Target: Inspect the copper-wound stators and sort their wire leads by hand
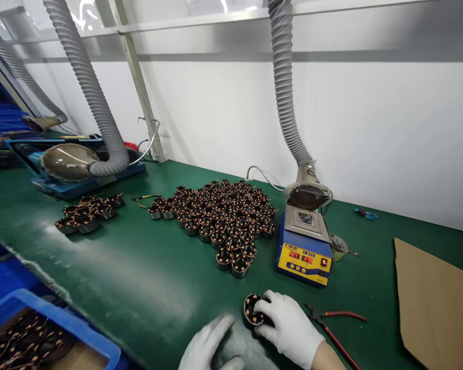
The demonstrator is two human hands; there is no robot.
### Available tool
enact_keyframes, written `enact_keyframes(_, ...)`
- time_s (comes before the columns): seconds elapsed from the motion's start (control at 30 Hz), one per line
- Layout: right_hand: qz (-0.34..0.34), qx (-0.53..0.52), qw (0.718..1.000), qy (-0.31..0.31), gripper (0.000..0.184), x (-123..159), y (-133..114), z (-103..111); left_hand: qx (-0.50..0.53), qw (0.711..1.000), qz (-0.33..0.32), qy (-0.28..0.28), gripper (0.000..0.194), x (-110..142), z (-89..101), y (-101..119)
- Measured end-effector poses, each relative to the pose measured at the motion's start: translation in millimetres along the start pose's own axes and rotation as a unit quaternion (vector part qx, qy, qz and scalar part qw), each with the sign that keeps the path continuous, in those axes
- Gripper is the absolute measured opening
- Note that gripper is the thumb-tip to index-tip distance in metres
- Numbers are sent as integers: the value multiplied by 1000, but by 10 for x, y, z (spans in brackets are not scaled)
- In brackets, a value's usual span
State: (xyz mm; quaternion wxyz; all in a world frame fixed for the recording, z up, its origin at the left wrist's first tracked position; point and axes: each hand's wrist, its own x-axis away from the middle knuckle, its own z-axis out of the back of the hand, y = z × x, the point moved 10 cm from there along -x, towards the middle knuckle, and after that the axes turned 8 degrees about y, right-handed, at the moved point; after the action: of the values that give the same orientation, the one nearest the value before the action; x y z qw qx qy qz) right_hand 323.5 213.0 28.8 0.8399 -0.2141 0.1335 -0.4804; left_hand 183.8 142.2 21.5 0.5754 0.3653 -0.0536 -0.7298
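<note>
The right hand (289, 326) pinches 1 wound stator (253, 309) on the table (139, 277), just in front of the solder pot (304, 244); the left hand (208, 347) lies spread alongside. A slip could bend its copper leads, or fingers could stray onto the hot pot.

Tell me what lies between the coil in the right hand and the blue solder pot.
Bare green mat only, in the head view, separates the stator coil in the right hand from the solder pot.

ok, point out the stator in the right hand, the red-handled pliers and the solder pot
stator (251, 310), head view, on its wound rim left of the fingers
red-handled pliers (345, 314), head view, on the upper red handle
solder pot (303, 255), head view, on its yellow front panel
</note>
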Motion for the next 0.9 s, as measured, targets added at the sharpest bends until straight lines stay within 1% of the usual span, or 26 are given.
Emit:
enact_keyframes(0.03, -14, -78, 997, 7, 22, 98, 13, -5, -22, 999, -36, -14, 65, -76, -32, 161)
enact_keyframes(0.07, -41, -167, 985, 23, 24, 184, 61, 0, -37, 997, -63, -29, 66, -152, -75, 307)
enact_keyframes(0.1, -79, -263, 960, 53, 24, 260, 150, 12, -46, 994, -74, -58, 61, -219, -153, 414)
enact_keyframes(0.13, -123, -356, 922, 91, 25, 331, 270, 13, -50, 992, -71, -88, 53, -276, -235, 483)
enact_keyframes(0.17, -169, -441, 872, 131, 27, 402, 400, -5, -48, 991, -60, -108, 41, -325, -299, 522)
enact_keyframes(0.2, -206, -514, 816, 166, 31, 468, 511, -47, -39, 990, -45, -127, 32, -357, -356, 538)
enact_keyframes(0.23, -230, -575, 763, 186, 34, 516, 574, -113, -20, 990, -25, -140, 25, -377, -395, 534)
enact_keyframes(0.27, -238, -628, 718, 185, 38, 538, 576, -196, 11, 988, -2, -151, 20, -383, -424, 515)
enact_keyframes(0.3, -235, -673, 682, 162, 42, 537, 518, -293, 57, 984, 26, -166, 21, -373, -451, 485)
enact_keyframes(0.33, -222, -714, 653, 121, 45, 522, 405, -396, 115, 974, 55, -187, 26, -349, -480, 456)
enact_keyframes(0.37, -204, -750, 624, 74, 47, 509, 261, -494, 181, 957, 83, -212, 31, -312, -514, 437)
enact_keyframes(0.4, -188, -783, 592, 26, 48, 505, 108, -588, 245, 934, 110, -237, 34, -267, -544, 425)
enact_keyframes(0.43, -176, -813, 554, -17, 46, 509, -35, -671, 297, 911, 134, -254, 32, -224, -562, 410)
enact_keyframes(0.47, -171, -838, 516, -48, 44, 515, -149, -740, 327, 896, 156, -257, 29, -192, -565, 378)
enact_keyframes(0.5, -172, -857, 481, -62, 40, 516, -220, -791, 334, 892, 170, -250, 31, -167, -559, 334)
enact_keyframes(0.53, -178, -872, 452, -64, 37, 511, -253, -829, 324, 897, 180, -241, 40, -143, -554, 284)
enact_keyframes(0.57, -188, -881, 430, -61, 35, 503, -263, -859, 301, 906, 187, -231, 56, -120, -550, 234)
enact_keyframes(0.6, -197, -886, 416, -60, 33, 495, -265, -882, 275, 914, 192, -227, 71, -98, -551, 199)
enact_keyframes(0.63, -205, -888, 407, -59, 33, 487, -263, -897, 256, 919, 194, -230, 84, -81, -559, 188)
enact_keyframes(0.67, -210, -889, 402, -63, 33, 481, -265, -911, 249, 918, 199, -237, 88, -75, -570, 192)
enact_keyframes(0.7, -214, -890, 397, -68, 34, 478, -268, -922, 256, 914, 209, -237, 83, -94, -568, 207)
enact_keyframes(0.73, -217, -890, 394, -72, 35, 476, -271, -932, 273, 909, 214, -230, 69, -143, -553, 240)
enact_keyframes(0.8, -214, -893, 390, -68, 34, 470, -262, -937, 318, 905, 204, -198, 34, -308, -499, 336)
enact_keyframes(0.83, -209, -894, 391, -65, 33, 468, -259, -936, 340, 899, 209, -180, 22, -387, -488, 351)
enact_keyframes(0.87, -205, -892, 397, -67, 33, 466, -263, -934, 360, 889, 231, -162, 20, -443, -497, 323)
enact_keyframes(0.9, -201, -890, 403, -72, 33, 466, -269, -932, 382, 874, 267, -140, 24, -474, -521, 253)
